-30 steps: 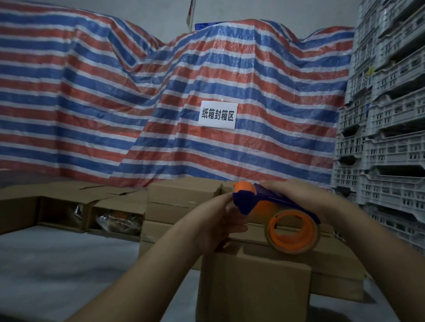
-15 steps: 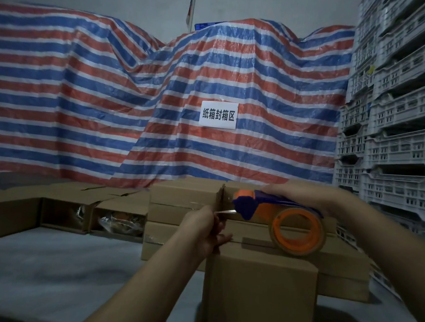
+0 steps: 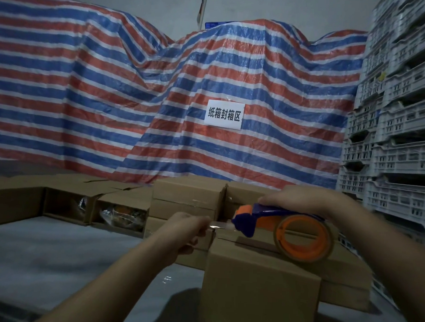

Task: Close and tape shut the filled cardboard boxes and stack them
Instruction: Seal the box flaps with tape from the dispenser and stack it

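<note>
Presently, right hand (image 3: pixel 299 200): grips tape dispenser (image 3: pixel 284 226) from above.
Left hand (image 3: pixel 185 228): pinches the tape end (image 3: pixel 220 225).
Box (image 3: pixel 260 285): closed, directly below, beside stacked boxes (image 3: pixel 188 198).
Handling: tape thin, sticky, probably wrinkles; keep it taut, held by its edge.

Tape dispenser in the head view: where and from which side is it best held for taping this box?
Probably by the blue handle bar, from above, as the right hand does now on the tape dispenser. The bar lies flat along the top, the orange roll hangs below it and the mouth points left, where the left hand pinches the tape end over the cardboard box.
</note>
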The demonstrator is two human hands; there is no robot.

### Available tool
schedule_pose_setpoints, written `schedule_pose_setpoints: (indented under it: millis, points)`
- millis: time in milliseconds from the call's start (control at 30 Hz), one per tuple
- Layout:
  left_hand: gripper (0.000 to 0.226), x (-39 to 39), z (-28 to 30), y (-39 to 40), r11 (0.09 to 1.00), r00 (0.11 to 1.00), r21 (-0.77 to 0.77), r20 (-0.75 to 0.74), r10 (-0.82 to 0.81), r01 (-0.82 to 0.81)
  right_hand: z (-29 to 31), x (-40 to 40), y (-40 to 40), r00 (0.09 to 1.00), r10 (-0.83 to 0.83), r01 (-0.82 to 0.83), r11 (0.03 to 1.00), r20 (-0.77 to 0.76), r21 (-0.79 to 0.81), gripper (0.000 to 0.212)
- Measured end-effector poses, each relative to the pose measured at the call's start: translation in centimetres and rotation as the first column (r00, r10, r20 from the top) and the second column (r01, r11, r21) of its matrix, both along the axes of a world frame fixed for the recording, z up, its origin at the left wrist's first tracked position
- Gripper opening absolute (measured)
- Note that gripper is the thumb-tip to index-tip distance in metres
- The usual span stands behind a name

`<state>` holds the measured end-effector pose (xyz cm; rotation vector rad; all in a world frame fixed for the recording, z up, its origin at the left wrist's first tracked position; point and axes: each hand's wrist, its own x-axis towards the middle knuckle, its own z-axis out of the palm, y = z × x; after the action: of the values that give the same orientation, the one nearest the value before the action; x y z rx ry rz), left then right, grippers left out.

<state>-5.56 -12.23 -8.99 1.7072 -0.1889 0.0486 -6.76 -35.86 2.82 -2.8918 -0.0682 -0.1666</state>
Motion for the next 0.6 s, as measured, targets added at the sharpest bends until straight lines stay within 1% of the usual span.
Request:
schedule_pose_setpoints:
  millis: [133,167,233,267,367,467,533,600]
  points:
    - [0.024,0.6,-1.5,0.1,1.0,1.0,0.005,0.007,-0.005,0.005,-0.2,0.9,0.6,1.0,-0.018,0.018,0.997,0.0,-0.078,0.046]
    - [0.024,0.7,-1.8,0.1,1.0,1.0,-0.002,0.005,-0.004,0.004,-0.3,1.1,0.6,1.0,-0.013,0.012,0.998,-0.011,-0.069,0.043]
    - [0.022,0.8,-2.2,-0.1,1.0,1.0,-0.01,-0.007,-0.006,0.005,-0.5,1.3,0.6,0.999,0.02,-0.02,1.0,-0.044,-0.004,0.035]
    - [0.021,0.9,-2.5,-0.2,1.0,1.0,-0.014,-0.012,-0.009,0.009,-0.4,1.4,0.7,0.998,0.027,-0.027,1.0,-0.053,-0.008,0.034]
    - [0.019,0.8,-3.3,-0.6,1.0,0.999,-0.025,-0.049,-0.017,0.015,-0.1,1.2,1.1,0.998,0.003,-0.01,0.995,-0.064,-0.096,0.041]
    - [0.022,0.5,-4.1,-1.2,0.996,0.992,-0.073,-0.112,-0.064,0.056,-0.3,1.3,1.2,0.996,0.037,-0.047,0.993,-0.085,-0.107,0.038]
    - [0.022,0.2,-4.4,-1.8,0.987,0.981,-0.123,-0.153,-0.119,0.1,-0.4,1.3,1.1,0.991,0.065,-0.073,0.995,-0.115,-0.07,0.033]
    - [0.024,0.0,-4.6,-2.3,0.98,0.973,-0.172,-0.188,-0.136,0.103,-0.3,1.2,1.3,0.991,0.063,-0.077,0.99,-0.121,-0.116,0.033]
